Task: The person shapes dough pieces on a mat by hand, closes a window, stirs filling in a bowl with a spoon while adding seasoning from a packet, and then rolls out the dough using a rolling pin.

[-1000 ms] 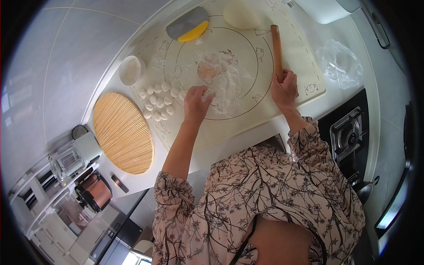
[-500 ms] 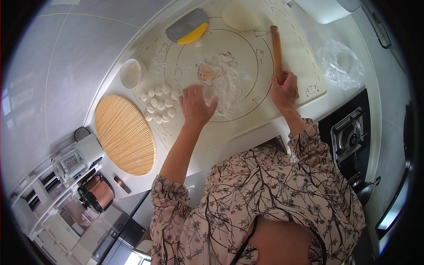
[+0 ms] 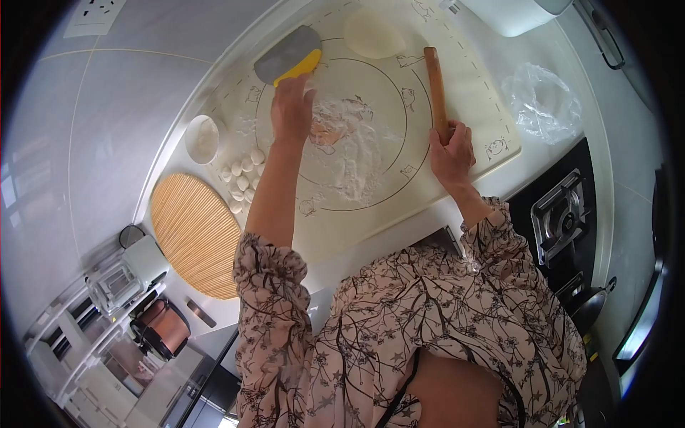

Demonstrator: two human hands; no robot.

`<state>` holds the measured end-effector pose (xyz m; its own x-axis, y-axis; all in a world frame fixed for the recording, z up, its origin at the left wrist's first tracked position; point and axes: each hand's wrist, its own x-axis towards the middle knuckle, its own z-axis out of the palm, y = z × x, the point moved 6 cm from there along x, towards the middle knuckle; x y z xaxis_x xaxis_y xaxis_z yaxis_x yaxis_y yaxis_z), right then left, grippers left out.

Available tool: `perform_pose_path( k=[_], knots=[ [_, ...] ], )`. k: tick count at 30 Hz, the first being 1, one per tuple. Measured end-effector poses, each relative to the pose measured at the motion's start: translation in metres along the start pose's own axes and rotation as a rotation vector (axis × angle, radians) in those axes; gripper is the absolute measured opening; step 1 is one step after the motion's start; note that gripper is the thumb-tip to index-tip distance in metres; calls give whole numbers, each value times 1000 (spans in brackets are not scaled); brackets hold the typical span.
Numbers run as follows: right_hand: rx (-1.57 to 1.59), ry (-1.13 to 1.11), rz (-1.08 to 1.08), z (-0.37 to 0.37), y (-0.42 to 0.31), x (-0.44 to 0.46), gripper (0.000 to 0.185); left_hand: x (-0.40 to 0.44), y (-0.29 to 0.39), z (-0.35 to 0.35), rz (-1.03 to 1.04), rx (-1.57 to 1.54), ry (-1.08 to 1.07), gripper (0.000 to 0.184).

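On the cream mat [image 3: 457,167], my left hand [image 3: 289,114] reaches to a grey dough scraper with a yellow handle [image 3: 289,55]. Its fingertips are at the yellow edge, and the thumb stands apart from the fingers. My right hand [image 3: 452,151] is wrapped around the lower end of a wooden rolling pin [image 3: 435,85], which points away from me. Loose flour [image 3: 357,160] lies scattered between the hands. Several small white dough pieces [image 3: 242,175] sit left of my left forearm, which hides some of them. A flat, pale round of dough [image 3: 373,33] lies at the back of the mat.
A small white bowl [image 3: 205,140] with white powder stands at the left, above a round woven tray [image 3: 196,235]. Right of the mat are a crumpled clear plastic bag [image 3: 542,103] and a gas stove [image 3: 564,217]. A white container [image 3: 514,14] stands at the back right.
My left hand has moved from beside the dough pieces up and left to the scraper's yellow handle. My right hand still grips the rolling pin. The view has shifted slightly.
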<state>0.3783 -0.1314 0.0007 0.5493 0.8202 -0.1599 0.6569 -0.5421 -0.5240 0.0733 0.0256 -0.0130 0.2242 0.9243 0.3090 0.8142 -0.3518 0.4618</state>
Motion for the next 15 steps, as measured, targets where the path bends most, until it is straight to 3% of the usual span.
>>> perform_pose_path(
  k=[2,5,11,14,15],
  knots=[
    [-50,29,-15,-1,-1,-1,45,12,5,14,-121,-65,-87,32],
    [-64,31,-21,0,1,-1,46,1,2,18,-154,-182,-18,31],
    [-2,-26,13,-1,-1,-2,47,-50,24,0,-187,-237,-127,24],
    [-8,-22,0,1,1,0,47,-80,26,1,-202,-300,-300,30],
    [-9,-19,-4,2,1,0,47,-88,29,-6,-171,-337,-240,31]
  ],
)
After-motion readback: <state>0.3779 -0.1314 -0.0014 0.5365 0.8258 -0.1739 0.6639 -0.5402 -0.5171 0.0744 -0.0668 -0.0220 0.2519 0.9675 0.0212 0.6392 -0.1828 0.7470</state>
